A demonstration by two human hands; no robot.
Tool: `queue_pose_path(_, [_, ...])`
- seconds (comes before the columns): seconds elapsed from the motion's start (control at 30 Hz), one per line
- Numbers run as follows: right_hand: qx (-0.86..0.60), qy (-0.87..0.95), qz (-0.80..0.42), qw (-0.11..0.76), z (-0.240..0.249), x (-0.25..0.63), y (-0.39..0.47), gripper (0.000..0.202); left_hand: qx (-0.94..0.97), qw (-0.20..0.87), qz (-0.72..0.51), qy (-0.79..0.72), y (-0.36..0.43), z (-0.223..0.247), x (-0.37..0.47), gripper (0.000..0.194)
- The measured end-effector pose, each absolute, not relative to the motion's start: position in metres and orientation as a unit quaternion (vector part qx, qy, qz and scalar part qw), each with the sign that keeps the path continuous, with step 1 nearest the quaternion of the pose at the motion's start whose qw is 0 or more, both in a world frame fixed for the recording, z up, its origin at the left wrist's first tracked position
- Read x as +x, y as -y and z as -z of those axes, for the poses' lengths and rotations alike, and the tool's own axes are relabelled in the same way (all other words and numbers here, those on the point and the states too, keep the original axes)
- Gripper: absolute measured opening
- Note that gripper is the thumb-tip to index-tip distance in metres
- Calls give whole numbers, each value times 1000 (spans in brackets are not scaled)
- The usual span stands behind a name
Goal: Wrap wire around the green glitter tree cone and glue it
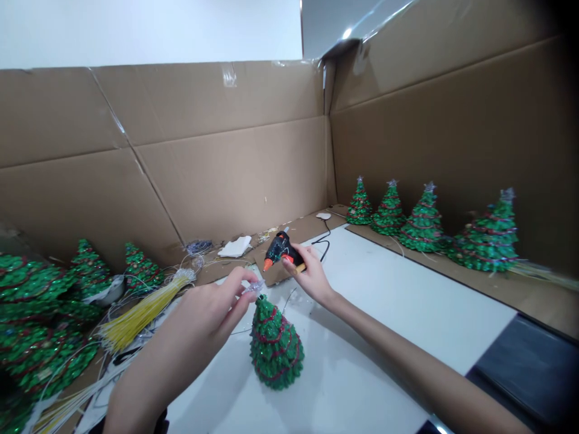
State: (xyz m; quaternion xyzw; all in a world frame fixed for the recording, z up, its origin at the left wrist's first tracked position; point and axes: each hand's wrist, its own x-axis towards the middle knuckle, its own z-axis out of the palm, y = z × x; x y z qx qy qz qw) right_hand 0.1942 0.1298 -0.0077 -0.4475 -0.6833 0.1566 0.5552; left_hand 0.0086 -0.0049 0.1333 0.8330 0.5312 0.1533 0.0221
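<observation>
A small green Christmas tree (277,346) with red garland stands upright on the white tabletop in front of me. At its tip, my left hand (217,304) pinches a clear, glittery star (254,287) between thumb and fingers. Whether the star touches the tip I cannot tell. Beyond the tree, my right hand (312,271) is wrapped round the handle of a black and orange glue gun (279,248). The gun's orange nozzle points down and left, a little above and behind the star.
Several star-topped trees (424,220) line the right cardboard wall (452,120). More trees (40,313) crowd the left side, near a bundle of yellow-and-white wires (145,307). A white pad (235,246) lies at the back; a black cord (324,232) runs behind my right hand.
</observation>
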Motion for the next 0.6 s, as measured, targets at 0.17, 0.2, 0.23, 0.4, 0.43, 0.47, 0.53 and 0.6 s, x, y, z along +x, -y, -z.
queue_pose_path(0.17, [-425, 693, -165, 559, 3, 196, -128, 43, 846, -21, -193, -496, 5, -136, 10, 27])
queue_pose_path(0.2, [-419, 698, -164, 556, 2, 197, -127, 43, 851, -39, -205, -483, 4, -136, 10, 27])
queue_pose_path(0.23, [-413, 706, -162, 552, 0, 197, -126, 43, 855, -60, -216, -468, 2, -135, 11, 26])
queue_pose_path(0.4, [-368, 745, -159, 533, -6, 200, -123, 44, 867, -142, -263, -400, -7, -131, 15, 24])
queue_pose_path(0.43, [-362, 749, -160, 531, -6, 200, -123, 45, 868, -147, -267, -393, -8, -131, 17, 24])
queue_pose_path(0.47, [-356, 754, -160, 529, -6, 200, -122, 46, 869, -150, -270, -387, -8, -130, 18, 24])
queue_pose_path(0.53, [-344, 761, -160, 526, -6, 201, -122, 48, 872, -153, -268, -381, -9, -129, 21, 25])
queue_pose_path(0.6, [-330, 767, -160, 527, -6, 201, -122, 48, 875, -153, -264, -376, -9, -129, 22, 28])
